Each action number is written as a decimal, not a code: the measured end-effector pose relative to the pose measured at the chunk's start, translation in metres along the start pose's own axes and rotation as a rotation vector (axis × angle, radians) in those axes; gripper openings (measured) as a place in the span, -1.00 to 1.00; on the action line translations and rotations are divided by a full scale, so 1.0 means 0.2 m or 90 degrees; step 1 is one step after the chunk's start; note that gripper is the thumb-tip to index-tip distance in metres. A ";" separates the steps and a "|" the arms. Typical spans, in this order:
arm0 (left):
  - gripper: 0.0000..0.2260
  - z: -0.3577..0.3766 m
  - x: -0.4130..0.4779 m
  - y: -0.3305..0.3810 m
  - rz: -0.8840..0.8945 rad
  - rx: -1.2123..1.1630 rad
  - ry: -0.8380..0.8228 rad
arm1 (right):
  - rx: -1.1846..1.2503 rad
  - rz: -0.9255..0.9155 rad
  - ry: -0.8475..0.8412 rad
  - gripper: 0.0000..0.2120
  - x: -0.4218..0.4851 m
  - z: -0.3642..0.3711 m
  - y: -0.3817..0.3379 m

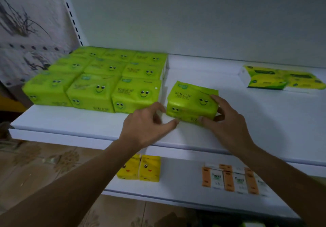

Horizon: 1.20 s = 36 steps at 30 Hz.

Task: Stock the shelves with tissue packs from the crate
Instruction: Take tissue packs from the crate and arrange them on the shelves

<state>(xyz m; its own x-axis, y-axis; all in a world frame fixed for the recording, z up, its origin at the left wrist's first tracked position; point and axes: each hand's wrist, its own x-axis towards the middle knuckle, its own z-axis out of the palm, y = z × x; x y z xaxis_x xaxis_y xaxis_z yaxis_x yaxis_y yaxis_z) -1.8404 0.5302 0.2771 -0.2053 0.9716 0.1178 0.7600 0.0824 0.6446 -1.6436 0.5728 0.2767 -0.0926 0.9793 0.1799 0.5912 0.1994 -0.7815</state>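
The green pack (191,101) lies near the front edge of the upper shelf (70,121), long axis along that edge, just right of the stocked block (98,78) with a narrow gap between. The right hand (229,122) grips its right end, fingers over the top and thumb on the front. The left hand (142,128) curls at its left front corner; whether it holds cannot be told. Closing the gap looks like a leftward slide, with nothing in the way. Yellow-green packs (280,78) lie well apart towards the back right.

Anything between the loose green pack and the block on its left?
Only the left hand, its fingers in the front of the gap. Otherwise bare shelf separates the loose green pack from the green block.
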 end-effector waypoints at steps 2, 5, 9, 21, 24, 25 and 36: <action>-0.69 0.01 0.02 -0.05 0.061 -0.002 0.031 | 0.005 0.004 0.004 -0.36 0.10 0.02 0.00; -0.65 0.04 0.04 -0.13 0.151 -0.011 0.050 | 0.023 0.016 0.008 -0.36 0.26 0.06 -0.02; -0.67 0.06 0.04 -0.17 0.172 -0.013 0.094 | 0.034 0.028 0.016 -0.34 0.47 0.13 -0.03; -0.65 0.09 0.04 -0.18 0.229 0.091 0.112 | 0.076 0.119 0.071 -0.59 0.78 0.28 -0.04; -0.63 0.09 0.04 -0.18 0.227 0.108 0.109 | 0.044 0.113 0.059 -0.60 0.78 0.30 -0.03; -0.62 0.09 0.04 -0.18 0.226 0.113 0.108 | 0.049 0.114 0.049 -0.58 0.78 0.30 -0.03; -0.59 0.09 0.04 -0.18 0.239 0.134 0.117 | 0.188 0.165 -0.027 -0.38 0.65 0.23 -0.02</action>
<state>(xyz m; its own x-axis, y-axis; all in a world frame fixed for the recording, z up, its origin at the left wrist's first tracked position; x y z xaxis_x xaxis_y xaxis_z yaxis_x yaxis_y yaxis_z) -1.8582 0.5395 0.2411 0.0165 0.8893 0.4571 0.9072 -0.2056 0.3672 -1.6953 0.7014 0.2768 -0.0076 0.9978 -0.0659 0.3445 -0.0592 -0.9369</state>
